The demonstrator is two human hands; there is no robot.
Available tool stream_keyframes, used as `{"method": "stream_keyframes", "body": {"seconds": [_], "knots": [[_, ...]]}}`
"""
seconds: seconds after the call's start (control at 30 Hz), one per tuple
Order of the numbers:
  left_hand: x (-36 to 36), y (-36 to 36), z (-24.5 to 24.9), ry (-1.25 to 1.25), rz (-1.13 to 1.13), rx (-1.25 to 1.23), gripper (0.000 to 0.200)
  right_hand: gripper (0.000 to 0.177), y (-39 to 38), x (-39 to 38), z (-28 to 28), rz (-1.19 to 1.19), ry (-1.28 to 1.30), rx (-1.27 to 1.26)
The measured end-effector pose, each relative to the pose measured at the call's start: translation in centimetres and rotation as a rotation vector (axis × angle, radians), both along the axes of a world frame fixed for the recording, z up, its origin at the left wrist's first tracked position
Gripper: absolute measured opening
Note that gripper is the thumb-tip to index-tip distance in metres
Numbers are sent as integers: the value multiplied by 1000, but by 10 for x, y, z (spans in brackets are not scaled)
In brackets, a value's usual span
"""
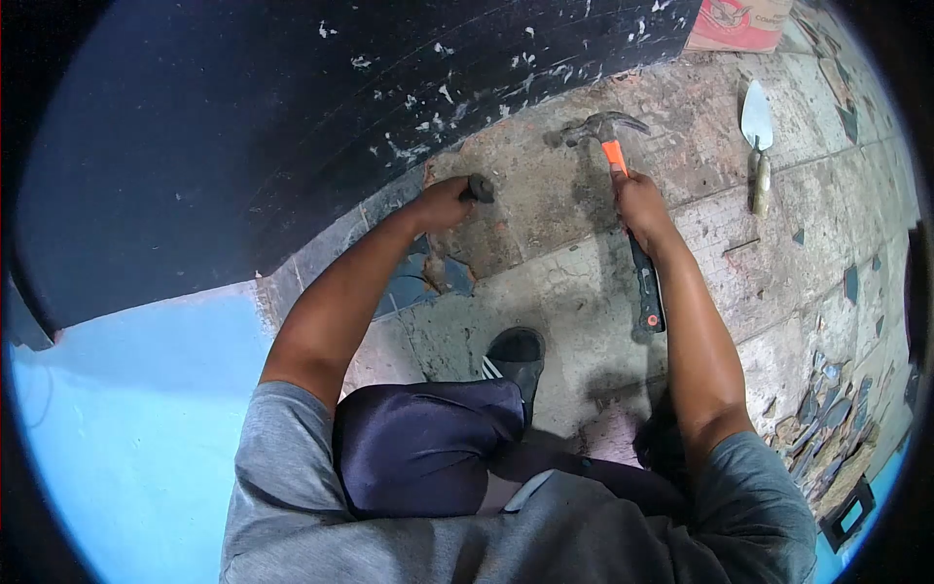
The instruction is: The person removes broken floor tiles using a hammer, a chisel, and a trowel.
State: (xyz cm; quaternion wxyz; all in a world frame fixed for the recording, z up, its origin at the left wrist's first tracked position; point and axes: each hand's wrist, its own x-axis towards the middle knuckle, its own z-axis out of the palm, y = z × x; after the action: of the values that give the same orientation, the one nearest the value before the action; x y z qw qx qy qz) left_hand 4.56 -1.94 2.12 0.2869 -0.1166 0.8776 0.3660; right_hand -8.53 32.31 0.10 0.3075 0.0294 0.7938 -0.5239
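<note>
Left hand [443, 204] is closing around a dark round-ended tool [477, 188], its grip narrow; the round end is showing beyond the fingers, while the rest of the tool is being hidden, so its full form is not readable. This hand is sitting low over the worn floor [555, 234], near the base of the dark wall [341, 117], which is carrying scattered white marks. Right hand [640, 202] is holding the hammer [608, 127], its grip wrapped around the handle just below the orange section; the claw head is pointing away from the person, and the black lower handle is extending back beneath the wrist toward the body. The two tools are standing well apart, hammer to the right of the round-ended tool. Just on the near side of the left hand, broken blue-gray tile [407, 284] is lying by the wall edge. To the right of the hammer, a trowel [757, 122] is resting on the floor, blade pointing away, with a thin dark rod [741, 246] lying nearer the person. Farther right and nearer the person, a heap of tile fragments [827, 414] is lying beside a black frame [848, 516]. A cardboard box [736, 24] is standing at the far end of the dark wall. One foot in a dark sandal [516, 360] is resting between the forearms.
</note>
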Motion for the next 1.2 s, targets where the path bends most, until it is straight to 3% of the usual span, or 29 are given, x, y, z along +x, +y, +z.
{"method": "stream_keyframes", "body": {"seconds": [0.17,0.27,0.47,0.7,0.8,0.9,1.0,1.1,1.2], "knots": [[-34,20,17,153,170,48,47,52,-2,0,24,-50,-139,-65],[-46,17,9,302,86,-61,48,49,-1,-2,32,-66,-135,-68],[-44,-10,-14,298,69,-115,46,39,1,2,37,-126,-141,-123],[-44,7,22,298,-8,-179,37,39,0,6,48,-143,-91,-72],[-51,7,15,304,-71,-324,36,49,-6,5,34,-115,204,69],[-56,2,0,302,-80,-274,35,47,-29,24,38,-102,189,60],[-56,10,7,293,-84,-264,35,45,-53,51,29,138,352,116],[-54,13,8,278,-79,-301,37,45,-59,54,28,160,155,75],[-55,16,12,282,-79,-318,39,49,-44,36,31,114,190,102]]}}
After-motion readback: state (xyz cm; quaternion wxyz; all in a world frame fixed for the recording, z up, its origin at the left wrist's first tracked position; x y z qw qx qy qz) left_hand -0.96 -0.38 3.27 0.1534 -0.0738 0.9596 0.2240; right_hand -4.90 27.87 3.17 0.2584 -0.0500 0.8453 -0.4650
